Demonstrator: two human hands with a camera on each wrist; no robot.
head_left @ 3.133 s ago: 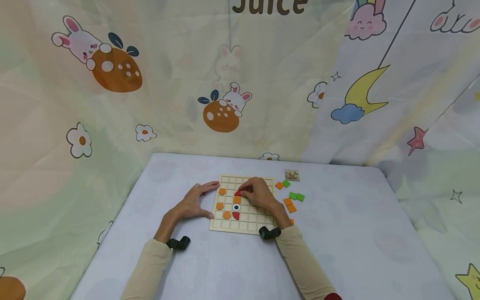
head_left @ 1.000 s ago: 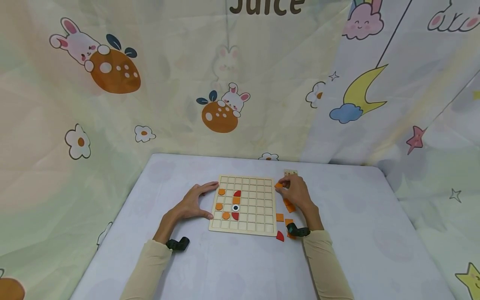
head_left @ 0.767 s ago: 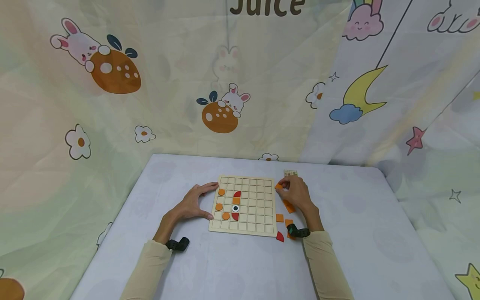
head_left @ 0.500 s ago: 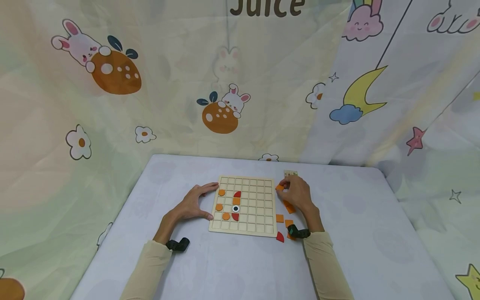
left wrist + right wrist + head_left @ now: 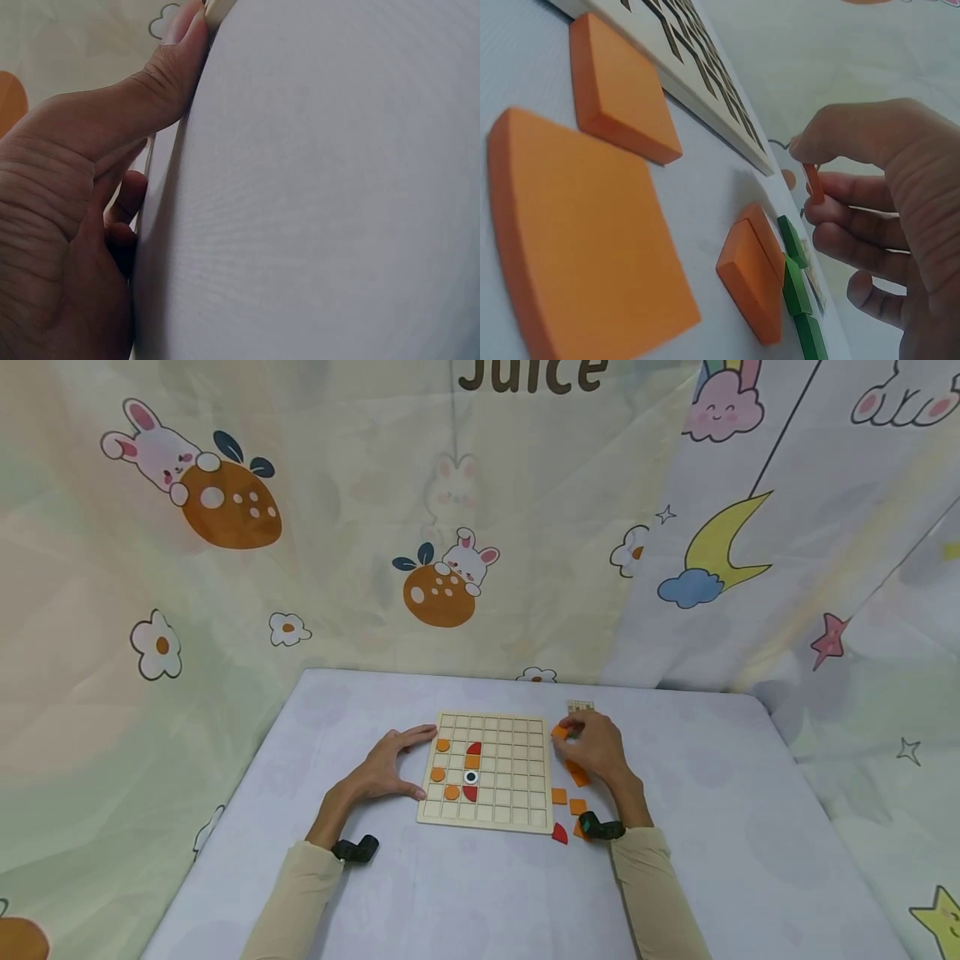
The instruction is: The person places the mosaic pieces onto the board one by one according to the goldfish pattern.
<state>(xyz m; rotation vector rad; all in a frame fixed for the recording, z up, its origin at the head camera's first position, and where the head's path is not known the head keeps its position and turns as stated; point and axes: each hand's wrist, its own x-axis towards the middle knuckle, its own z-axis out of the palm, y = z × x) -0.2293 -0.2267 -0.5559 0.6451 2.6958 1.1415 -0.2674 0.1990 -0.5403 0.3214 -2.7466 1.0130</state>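
My left hand (image 5: 381, 767) spreads its thumb and fingers along the left edge of a pale wooden grid board (image 5: 517, 777); the left wrist view shows the thumb against that edge. Off the board's right side, my right hand (image 5: 597, 747) pinches an orange square tile (image 5: 814, 183) between thumb and fingers, lifted above the table. On the board lie three orange discs (image 5: 443, 745), an orange square (image 5: 472, 762), a white-and-black eye piece (image 5: 471, 777), a red quarter piece (image 5: 474, 748) and another red quarter piece (image 5: 469, 793).
Several orange tiles (image 5: 559, 796) and a red quarter piece (image 5: 559, 832) lie right of the board. Green tiles (image 5: 796, 285), hidden by my hand in the head view, show in the right wrist view. A small patterned card (image 5: 581, 705) lies behind the right hand.
About three seconds ago my right hand was at the upper red quarter piece on the board. It has since moved right and now holds an orange tile. The left hand has stayed put.
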